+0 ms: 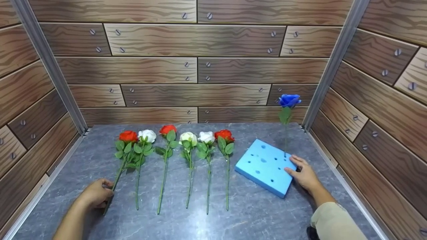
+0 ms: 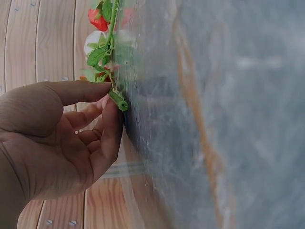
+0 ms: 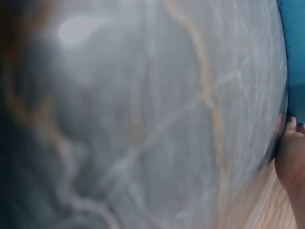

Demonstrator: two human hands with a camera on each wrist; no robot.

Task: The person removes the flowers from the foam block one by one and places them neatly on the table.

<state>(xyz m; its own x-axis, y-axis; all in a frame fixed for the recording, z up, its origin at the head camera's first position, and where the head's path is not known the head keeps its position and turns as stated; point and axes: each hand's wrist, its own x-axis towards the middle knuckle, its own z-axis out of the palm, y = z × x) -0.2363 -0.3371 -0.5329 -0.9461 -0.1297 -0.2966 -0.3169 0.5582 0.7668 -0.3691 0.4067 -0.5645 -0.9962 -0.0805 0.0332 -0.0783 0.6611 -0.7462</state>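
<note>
At the left end of a row of artificial roses, my left hand (image 1: 96,193) pinches the lower stem of a red rose (image 1: 128,136). The left wrist view shows the cut stem end (image 2: 119,101) between thumb and fingers, close to the tabletop. My right hand (image 1: 305,175) grips the right corner of a light blue foam block (image 1: 263,166), thumb over its top edge; the right wrist view catches only part of that hand (image 3: 291,155). A blue rose (image 1: 289,100) stands upright in a hole near that corner. Several other holes dot the block's top.
Beside the held rose lie a white rose (image 1: 147,136), a red rose (image 1: 167,129), a cream rose (image 1: 188,138), another white rose (image 1: 206,137) and another red rose (image 1: 224,134). Wood-patterned walls (image 1: 160,70) enclose the grey marbled table (image 1: 173,226) at the back and sides.
</note>
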